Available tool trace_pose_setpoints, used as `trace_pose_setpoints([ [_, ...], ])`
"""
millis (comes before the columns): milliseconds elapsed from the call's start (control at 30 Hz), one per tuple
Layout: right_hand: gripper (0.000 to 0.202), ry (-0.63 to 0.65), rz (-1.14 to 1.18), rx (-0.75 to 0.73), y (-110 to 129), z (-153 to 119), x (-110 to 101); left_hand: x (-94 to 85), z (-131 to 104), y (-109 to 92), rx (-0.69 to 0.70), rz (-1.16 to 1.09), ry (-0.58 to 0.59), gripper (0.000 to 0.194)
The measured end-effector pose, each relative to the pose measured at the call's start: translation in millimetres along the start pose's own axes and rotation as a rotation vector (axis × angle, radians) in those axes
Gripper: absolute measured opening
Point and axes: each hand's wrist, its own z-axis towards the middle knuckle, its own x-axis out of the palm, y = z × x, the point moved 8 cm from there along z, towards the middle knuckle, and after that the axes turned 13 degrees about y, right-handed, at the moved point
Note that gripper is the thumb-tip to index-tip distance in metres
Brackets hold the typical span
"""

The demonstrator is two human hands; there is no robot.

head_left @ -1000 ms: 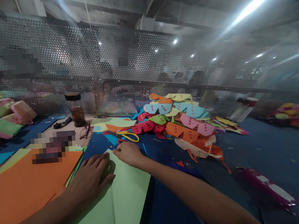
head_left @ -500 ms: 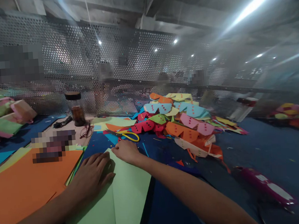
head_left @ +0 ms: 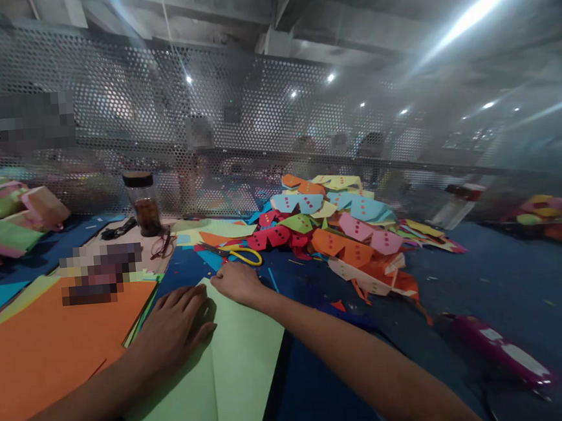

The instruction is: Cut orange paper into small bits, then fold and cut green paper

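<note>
A light green sheet of paper (head_left: 239,363) with a lengthwise crease lies in front of me on the blue table. My left hand (head_left: 175,322) rests on its left side, palm down and fingers stretched out. At the far edge of the sheet, my right hand (head_left: 238,284) is closed, its curled fingers against the paper's edge; the fingertips are partly hidden. Just beyond the right hand lie scissors (head_left: 243,255) with yellow handles. A stack of orange paper (head_left: 43,346) lies left of the green sheet.
Folded, dotted paper shapes (head_left: 346,244) are heaped at centre right. A lidded jar (head_left: 145,208) of brown contents and eyeglasses (head_left: 161,244) stand or lie behind my left hand. A purple case-like object (head_left: 503,352) lies at right. A perforated metal screen (head_left: 235,123) borders the table's back.
Both hands stay almost in place on the green paper. The right hand's fingers shift very slightly; the view barely moves.
</note>
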Motion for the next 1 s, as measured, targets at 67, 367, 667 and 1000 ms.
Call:
trace_pose_setpoints([
  [67,0.037,-0.002,0.001,-0.002,1,1,0,0.7,0,0,0.003,0.004,0.006,0.043],
  [367,0.035,-0.02,0.01,-0.002,3,7,3,0.2,1,-1,-0.014,0.032,0.04,0.046],
  [667,0.032,-0.015,0.014,-0.01,3,10,4,-0.6,1,-1,-0.001,0.011,0.017,0.045],
  [1000,0.035,-0.003,0.018,-0.008,3,9,1,-0.9,0,-1,0.004,0.015,0.009,0.045],
])
